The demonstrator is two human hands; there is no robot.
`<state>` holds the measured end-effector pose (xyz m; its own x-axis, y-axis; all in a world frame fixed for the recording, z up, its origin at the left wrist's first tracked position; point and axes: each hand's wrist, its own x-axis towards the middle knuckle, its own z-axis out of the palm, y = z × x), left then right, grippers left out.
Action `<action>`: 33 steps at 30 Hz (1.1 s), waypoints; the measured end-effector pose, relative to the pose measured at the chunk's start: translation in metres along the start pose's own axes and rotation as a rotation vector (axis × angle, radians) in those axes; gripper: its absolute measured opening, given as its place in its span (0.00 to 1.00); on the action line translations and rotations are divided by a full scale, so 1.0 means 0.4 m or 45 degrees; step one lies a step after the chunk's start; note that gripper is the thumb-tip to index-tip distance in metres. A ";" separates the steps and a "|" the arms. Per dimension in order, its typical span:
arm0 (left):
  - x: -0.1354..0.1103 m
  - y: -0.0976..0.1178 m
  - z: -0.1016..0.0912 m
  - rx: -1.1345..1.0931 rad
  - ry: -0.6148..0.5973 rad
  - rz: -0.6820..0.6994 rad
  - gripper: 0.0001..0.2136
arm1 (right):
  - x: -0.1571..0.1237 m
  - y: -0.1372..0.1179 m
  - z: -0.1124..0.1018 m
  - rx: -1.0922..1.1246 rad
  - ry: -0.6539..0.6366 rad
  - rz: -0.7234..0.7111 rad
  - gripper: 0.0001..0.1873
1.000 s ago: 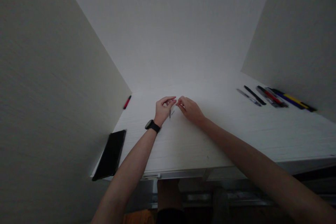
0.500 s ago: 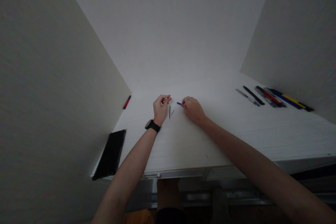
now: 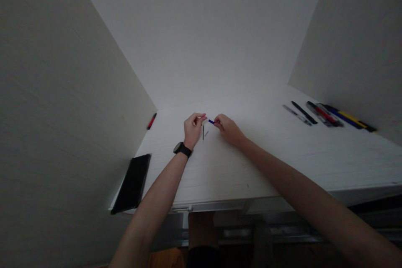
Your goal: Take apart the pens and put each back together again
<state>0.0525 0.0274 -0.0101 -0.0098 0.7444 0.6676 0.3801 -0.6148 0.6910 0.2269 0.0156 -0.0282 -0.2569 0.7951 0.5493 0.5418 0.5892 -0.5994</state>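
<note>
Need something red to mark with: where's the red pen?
In the head view, the red pen lies at the far left of the white desk, against the wall, beyond the left hand.

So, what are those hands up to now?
Right hand pinching slim blue rod. Left hand close beside. Thin dark rod lying on desk between them.

Whatever the left hand (image 3: pixel 192 127) pinches is mostly hidden by its fingers, showing only as a pale sliver. The right hand (image 3: pixel 228 130) covers one end of a blue stick (image 3: pixel 211 122), so its full length cannot be seen, and the thin dark pieces (image 3: pixel 203 132) on the desk (image 3: pixel 238 171) are too small to identify. The pens (image 3: pixel 326 115) at far right blur together, and the picture's bottom edge cuts off the forearms (image 3: pixel 150 201).
</note>
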 end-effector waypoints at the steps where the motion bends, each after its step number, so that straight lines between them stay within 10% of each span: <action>1: 0.000 0.001 0.000 -0.002 -0.007 -0.002 0.05 | 0.000 0.000 0.000 -0.008 0.000 0.006 0.04; 33: 0.001 0.000 0.004 -0.122 -0.208 -0.048 0.07 | 0.003 -0.013 -0.005 0.011 -0.005 -0.007 0.06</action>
<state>0.0539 0.0281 -0.0104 0.1310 0.7949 0.5924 0.2928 -0.6019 0.7429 0.2253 0.0132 -0.0236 -0.2626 0.7925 0.5504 0.5336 0.5946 -0.6015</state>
